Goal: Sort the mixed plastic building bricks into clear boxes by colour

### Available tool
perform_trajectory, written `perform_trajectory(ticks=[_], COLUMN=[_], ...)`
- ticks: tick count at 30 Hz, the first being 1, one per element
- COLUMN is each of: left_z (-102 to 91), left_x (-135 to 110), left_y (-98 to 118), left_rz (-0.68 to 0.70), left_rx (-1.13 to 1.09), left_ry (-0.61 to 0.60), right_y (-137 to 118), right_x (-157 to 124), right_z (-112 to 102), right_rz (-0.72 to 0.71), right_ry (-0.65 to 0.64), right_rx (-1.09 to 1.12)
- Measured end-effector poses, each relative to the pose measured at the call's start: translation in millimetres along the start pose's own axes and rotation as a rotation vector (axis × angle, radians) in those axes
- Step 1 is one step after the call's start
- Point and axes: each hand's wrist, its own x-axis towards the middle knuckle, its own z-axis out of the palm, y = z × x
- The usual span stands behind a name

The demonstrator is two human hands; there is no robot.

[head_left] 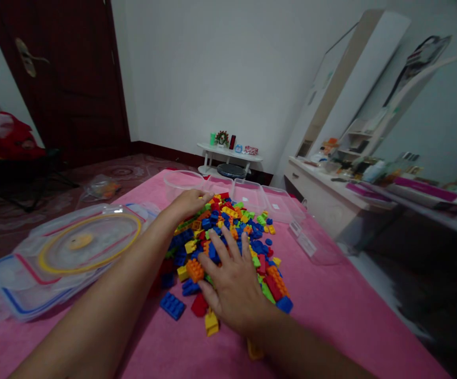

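Observation:
A loose pile of toy building bricks [232, 213] in blue, orange, yellow, red and green lies on a pink cover [315, 326]. My right hand [234, 287] rests palm down over the near side of the pile, its fingers spread. Beside its fingertips sits an orange brick [195, 270]; a blue brick [172, 306] and a yellow brick [211, 323] lie nearer to me. My left hand [192, 201] reaches to the pile's far left edge. Its fingers are mostly hidden, so whether it holds a brick does not show.
Clear plastic bins [248, 196] stand behind the pile, and another clear container [315, 245] lies to the right. Stacked lids [90, 252] with blue, red and yellow rims are at left. A dressing table [327, 195] stands at right, a low white shelf [228, 151] by the wall.

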Motion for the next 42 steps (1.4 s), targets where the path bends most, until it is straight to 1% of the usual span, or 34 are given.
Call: perform_trajectory(ticks=[3, 5, 8, 10, 12, 14, 17, 19, 20, 22, 24, 26, 28, 30, 32, 33, 35, 37, 39, 42], left_z=[7.4, 13.1, 22.6, 28.4, 32.6, 34.5, 31.9, 26.2, 22.2, 13.4, 6.7, 7.0, 17.9, 38.8, 63.7, 75.1, 91.9, 98.7, 96.6, 82.4], left_x=[-1, -2, -6, -9, -12, -14, -17, -18, -20, -25, -33, -47, -65, -80, -89, -91, -86, -75, -63, -49], left_y=[2, 2, 4, 8, 14, 22, 32, 38, 41, 49, 62, 78, 94, 107, 113, 113, 111, 108, 107, 108], left_rz=[0.066, 0.06, 0.028, 0.048, 0.116, 0.223, 0.386, 0.465, 0.488, 0.502, 0.516, 0.584, 0.692, 0.783, 0.844, 0.854, 0.842, 0.79, 0.707, 0.608], left_rx=[0.0, 0.018, 0.075, 0.119, 0.142, 0.137, 0.069, -0.026, -0.077, -0.138, -0.138, -0.113, -0.087, -0.04, 0.042, 0.088, 0.171, 0.237, 0.3, 0.382], left_ry=[0.041, 0.069, 0.055, 0.04, 0.034, 0.014, -0.095, -0.182, -0.199, -0.174, -0.126, -0.137, -0.197, -0.231, -0.232, -0.21, -0.146, -0.089, -0.063, -0.058], right_y=[26, 42, 68, 85, 103, 120, 139, 145, 147, 145, 138, 129, 121, 116, 115, 116, 118, 123, 130, 140], right_x=[1, 4, 8, 13, 20, 26, 30, 24, 18, 0, -28, -61, -96, -124, -139, -141, -132, -113, -92, -64], right_z=[-3, -3, -2, 0, 1, -1, -15, -30, -39, -52, -58, -52, -36, -16, 3, 10, 19, 23, 24, 24], right_rz=[0.056, 0.102, 0.205, 0.275, 0.337, 0.392, 0.425, 0.442, 0.459, 0.509, 0.536, 0.501, 0.445, 0.415, 0.416, 0.437, 0.49, 0.523, 0.519, 0.489], right_ry=[0.043, 0.065, 0.092, 0.097, 0.091, 0.1, 0.153, 0.172, 0.16, 0.099, 0.044, 0.069, 0.126, 0.133, 0.104, 0.086, 0.058, 0.062, 0.088, 0.132], right_rx=[-0.055, -0.077, -0.091, -0.081, -0.05, -0.005, 0.061, 0.081, 0.084, 0.087, 0.088, 0.057, -0.011, -0.05, -0.043, -0.032, 0.003, 0.048, 0.106, 0.217])
